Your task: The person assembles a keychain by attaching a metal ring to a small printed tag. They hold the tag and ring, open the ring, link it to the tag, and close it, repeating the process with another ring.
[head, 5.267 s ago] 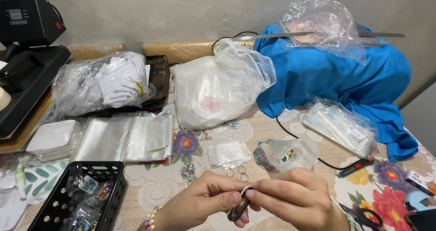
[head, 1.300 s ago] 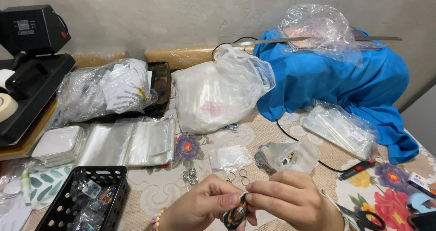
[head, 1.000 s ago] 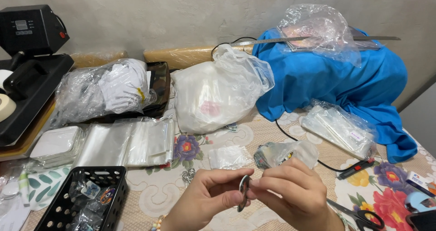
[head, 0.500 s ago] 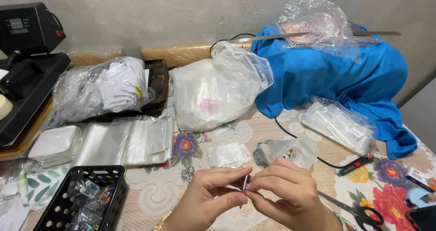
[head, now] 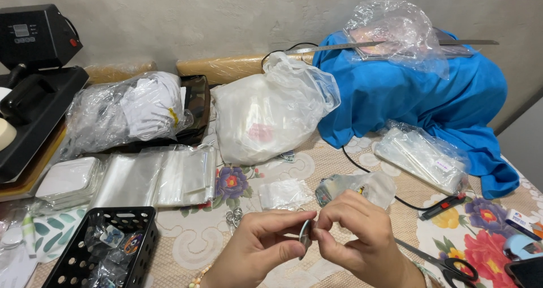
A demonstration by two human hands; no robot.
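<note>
The small flat charm (head: 305,238) had been turned edge-on and lifted from its lower position, pinched shut between left hand (head: 261,248) and right hand (head: 355,238), at 6 o'clock above the tabletop (head: 317,169), suggesting fitting was underway

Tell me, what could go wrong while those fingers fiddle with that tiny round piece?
The small disc is pinched only by the fingertips of the left hand and right hand; if the grip slips, it could drop among the loose metal rings on the busy flowered tablecloth and be hard to spot. The scissors lie close beside the right hand, perhaps snagging it.
</note>
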